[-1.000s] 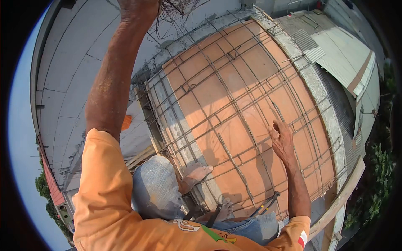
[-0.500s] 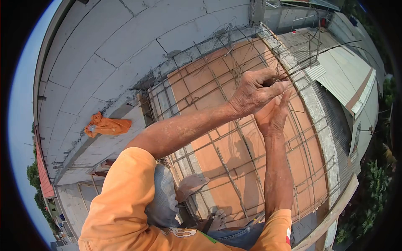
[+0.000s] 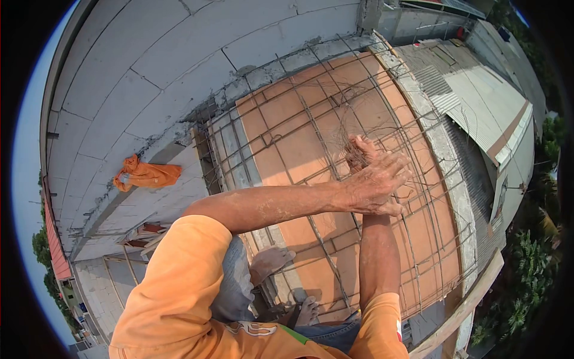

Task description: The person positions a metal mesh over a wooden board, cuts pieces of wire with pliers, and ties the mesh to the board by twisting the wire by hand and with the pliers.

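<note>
My left hand (image 3: 379, 182) reaches in from the left and crosses over my right wrist, its fingers apart above the rebar grid (image 3: 327, 254). Partly hidden behind it, my right hand (image 3: 362, 151) is closed around a bundle of thin tie wires (image 3: 353, 157). Loose wire ends fan out above and to the right of the bundle. Under the grid lie orange-brown panels (image 3: 287, 143). Short curved wire shows just right of my left fingers.
A grey block wall (image 3: 173, 54) rises at the left, with an orange cloth (image 3: 152, 175) on its ledge. A concrete edge (image 3: 457, 197) borders the grid on the right, beside metal roofs (image 3: 487, 102). My bare feet (image 3: 270, 263) are at the lower middle. A wooden plank (image 3: 460, 314) slants at lower right.
Both hands have come lower and nearer my body. My left hand has left its pinch near the long wires and now lies across my right wrist with fingers spread. The wire bundle has moved down.
</note>
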{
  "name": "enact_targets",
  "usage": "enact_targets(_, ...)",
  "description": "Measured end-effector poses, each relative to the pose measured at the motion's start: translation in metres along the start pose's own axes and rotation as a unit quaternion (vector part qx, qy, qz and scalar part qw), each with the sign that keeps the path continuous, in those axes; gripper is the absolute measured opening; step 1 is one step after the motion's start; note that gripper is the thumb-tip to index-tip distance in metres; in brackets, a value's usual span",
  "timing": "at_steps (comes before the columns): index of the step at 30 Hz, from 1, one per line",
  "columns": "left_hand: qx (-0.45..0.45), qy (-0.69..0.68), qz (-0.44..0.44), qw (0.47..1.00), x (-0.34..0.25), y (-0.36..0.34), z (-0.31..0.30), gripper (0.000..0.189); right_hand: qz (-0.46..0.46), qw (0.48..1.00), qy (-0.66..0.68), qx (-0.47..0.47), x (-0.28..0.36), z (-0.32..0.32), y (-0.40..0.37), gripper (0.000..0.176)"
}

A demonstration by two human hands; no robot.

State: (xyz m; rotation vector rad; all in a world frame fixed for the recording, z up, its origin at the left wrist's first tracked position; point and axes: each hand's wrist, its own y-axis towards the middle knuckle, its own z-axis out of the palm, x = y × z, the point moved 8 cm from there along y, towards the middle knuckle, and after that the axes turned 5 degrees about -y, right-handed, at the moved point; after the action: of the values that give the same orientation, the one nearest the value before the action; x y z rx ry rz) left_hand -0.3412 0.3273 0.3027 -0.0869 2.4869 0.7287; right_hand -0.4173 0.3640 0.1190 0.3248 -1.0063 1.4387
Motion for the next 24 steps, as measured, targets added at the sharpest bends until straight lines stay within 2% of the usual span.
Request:
enact_targets(1, -0.03, -0.002, 0.004, 1.0, -0.009, -0.001, -0.009, 0.072, 0.031, 0.997, 0.054, 0.052, 0.001, 0.007, 0.001, 0.026)
enact_targets(2, -0.059, -0.004, 0.009, 0.998, -0.017, 0.0, -0.016, 0.072, 0.032, 0.997, 0.052, 0.053, 0.0, 0.008, 0.001, 0.026)
enact_targets(3, -0.074, 0.029, 0.021, 0.997, -0.038, 0.002, -0.044, 0.056, 0.026, 0.996, 0.072, 0.045, 0.0, 0.007, -0.002, 0.023)
enact_targets(4, -0.074, 0.027, 0.02, 0.997, -0.047, 0.003, -0.065, 0.056, 0.02, 0.995, 0.093, 0.036, -0.002, 0.004, -0.005, 0.02)
enact_targets(5, -0.055, -0.131, -0.035, 0.989, -0.04, 0.002, -0.08, 0.043, 0.022, 0.995, 0.094, 0.032, 0.008, 0.02, -0.024, 0.02)
enact_targets(6, -0.033, -0.287, -0.09, 0.953, -0.034, -0.002, -0.092, 0.034, 0.01, 0.991, 0.131, 0.005, 0.02, 0.033, -0.045, 0.021)
enact_targets(8, -0.03, -0.386, -0.252, 0.887, -0.004, -0.023, -0.133, 0.028, -0.003, 0.985, 0.17, -0.028, 0.025, 0.027, -0.057, 0.022)
enact_targets(10, -0.135, -0.376, -0.352, 0.846, 0.057, -0.068, -0.16, 0.032, -0.045, 0.99, 0.092, 0.099, 0.026, 0.021, -0.049, 0.022)
enact_targets(11, -0.218, -0.48, -0.402, 0.749, 0.099, -0.097, -0.166, 0.032, -0.058, 0.992, 0.072, 0.084, 0.028, 0.02, -0.049, 0.019)
enact_targets(12, -0.297, -0.568, -0.44, 0.629, 0.141, -0.127, -0.166, 0.033, -0.059, 0.992, 0.072, 0.082, 0.029, 0.018, -0.05, 0.019)
enact_targets(13, -0.297, -0.569, -0.44, 0.628, 0.19, -0.155, -0.167, 0.033, -0.071, 0.993, 0.041, 0.081, 0.032, 0.014, -0.051, 0.02)
enact_targets(14, -0.344, -0.537, -0.461, 0.617, 0.244, -0.192, -0.17, 0.043, -0.081, 0.993, 0.011, 0.08, 0.035, 0.01, -0.054, 0.02)
enact_targets(15, -0.391, -0.502, -0.481, 0.604, 0.27, -0.217, -0.173, 0.057, -0.078, 0.994, 0.01, 0.08, 0.038, 0.007, -0.058, 0.02)
enact_targets(16, -0.393, -0.502, -0.482, 0.602, 0.258, -0.216, -0.162, 0.057, -0.057, 0.993, -0.022, 0.097, 0.041, 0.007, -0.065, 0.022)
enact_targets(18, -0.103, -0.445, -0.633, 0.625, 0.228, -0.205, -0.082, 0.094, -0.038, 0.991, -0.057, 0.111, 0.049, 0.007, -0.074, 0.024)
enact_targets(20, -0.078, -0.477, -0.614, 0.624, 0.23, -0.185, -0.029, 0.116, -0.012, 0.988, -0.101, 0.114, 0.045, 0.008, -0.082, 0.028)
enact_targets(22, -0.117, -0.569, -0.573, 0.578, 0.227, -0.145, 0.006, 0.112, -0.001, 0.986, -0.126, 0.108, 0.041, 0.011, -0.088, 0.027)
enact_targets(23, -0.117, -0.57, -0.571, 0.578, 0.221, -0.125, 0.017, 0.112, 0.007, 0.984, -0.148, 0.099, 0.039, 0.011, -0.09, 0.027)
enact_targets(24, -0.136, -0.576, -0.574, 0.566, 0.21, -0.107, 0.025, 0.092, 0.007, 0.984, -0.149, 0.097, 0.037, 0.012, -0.092, 0.027)
